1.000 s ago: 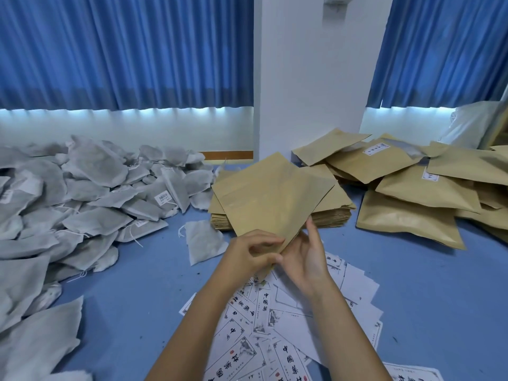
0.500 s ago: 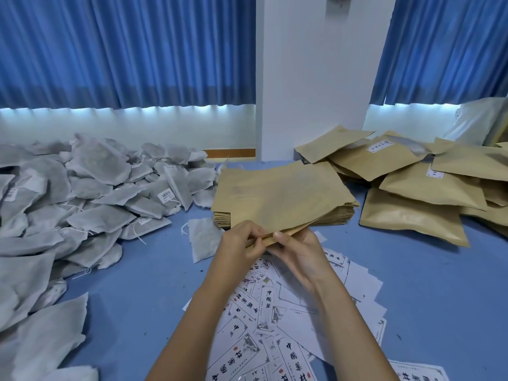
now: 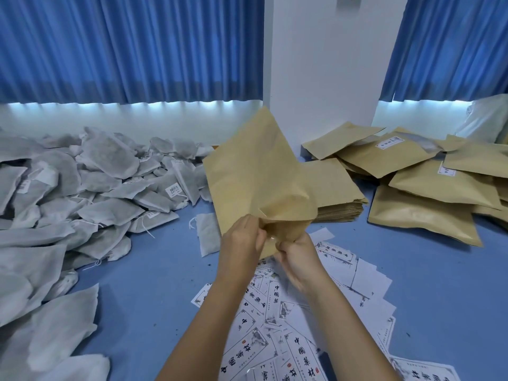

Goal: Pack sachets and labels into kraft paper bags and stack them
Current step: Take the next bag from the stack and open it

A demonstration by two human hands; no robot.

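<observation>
Both my hands hold one empty kraft paper bag upright above the blue table. My left hand pinches the near edge of its mouth. My right hand grips the other side, and the mouth is pulled a little apart. Behind it lies a flat stack of empty kraft bags. White printed labels are scattered under my forearms. A big heap of grey-white sachets covers the left of the table, and one loose sachet lies just left of my left hand.
Filled kraft bags, some with small white stickers, are piled at the right rear. A white pillar and blue curtains stand behind the table. A pale plastic sack sits at the far right.
The bag lay nearly flat over the stack half a second ago; it has since swung upright. Both hands have closed on its lower edge and parted the mouth.
</observation>
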